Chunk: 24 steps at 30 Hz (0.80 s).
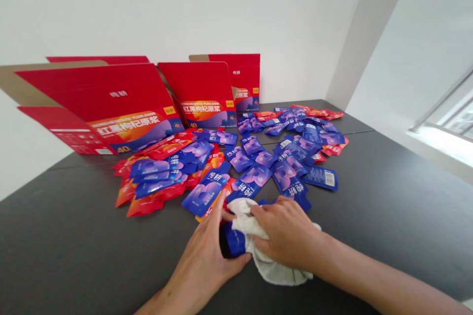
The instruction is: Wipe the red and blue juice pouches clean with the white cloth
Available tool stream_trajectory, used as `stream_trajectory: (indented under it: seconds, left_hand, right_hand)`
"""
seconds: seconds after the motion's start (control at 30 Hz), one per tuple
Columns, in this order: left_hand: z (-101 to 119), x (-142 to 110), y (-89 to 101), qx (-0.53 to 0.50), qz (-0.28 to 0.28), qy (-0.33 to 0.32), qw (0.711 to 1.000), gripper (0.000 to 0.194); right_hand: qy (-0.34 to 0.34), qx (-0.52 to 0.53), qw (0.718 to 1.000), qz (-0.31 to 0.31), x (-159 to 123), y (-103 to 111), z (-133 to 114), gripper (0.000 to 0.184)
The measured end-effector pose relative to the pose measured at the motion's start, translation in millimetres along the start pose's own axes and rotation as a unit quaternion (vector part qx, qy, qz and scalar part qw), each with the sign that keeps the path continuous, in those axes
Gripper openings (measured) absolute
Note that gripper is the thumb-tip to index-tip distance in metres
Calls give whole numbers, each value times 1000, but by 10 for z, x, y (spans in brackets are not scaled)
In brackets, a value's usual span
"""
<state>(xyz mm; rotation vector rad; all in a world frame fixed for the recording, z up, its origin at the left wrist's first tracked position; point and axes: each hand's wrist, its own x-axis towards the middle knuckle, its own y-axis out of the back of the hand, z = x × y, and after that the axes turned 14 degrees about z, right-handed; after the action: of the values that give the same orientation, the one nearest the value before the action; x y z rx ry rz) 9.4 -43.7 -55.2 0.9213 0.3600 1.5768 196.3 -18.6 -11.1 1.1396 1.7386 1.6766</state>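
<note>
My left hand [205, 258] grips a blue pouch [234, 241], with its thumb at the near edge and its fingers at the far one. In my right hand [290, 231] is a bunched white cloth [279, 270], pressed over the pouch's right part, which it hides. The cloth's loose end hangs down toward the table's near side. Just beyond my hands lie more blue pouches [253, 179], some overlapping. To the left is a layered pile of red pouches [146, 205] and blue ones.
Several red cartons [129, 100] with raised flaps stand along the back left of the dark table [74, 236]. A heap of blue and red pouches [310, 132] spreads at the back right. Behind the table is a white wall [288, 24], with a window [454, 118] at the right.
</note>
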Motion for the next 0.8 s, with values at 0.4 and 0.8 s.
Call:
stream_trajectory:
  seconds: [0.4, 0.8]
  left_hand:
    - [-94, 0, -66, -4, 8, -9, 1000, 100]
    - [-89, 0, 105, 110, 103, -119, 981, 98]
  right_hand:
    - [37, 31, 999, -7, 9, -11, -28, 32]
    - [-135, 139, 975, 108, 120, 284, 364, 27]
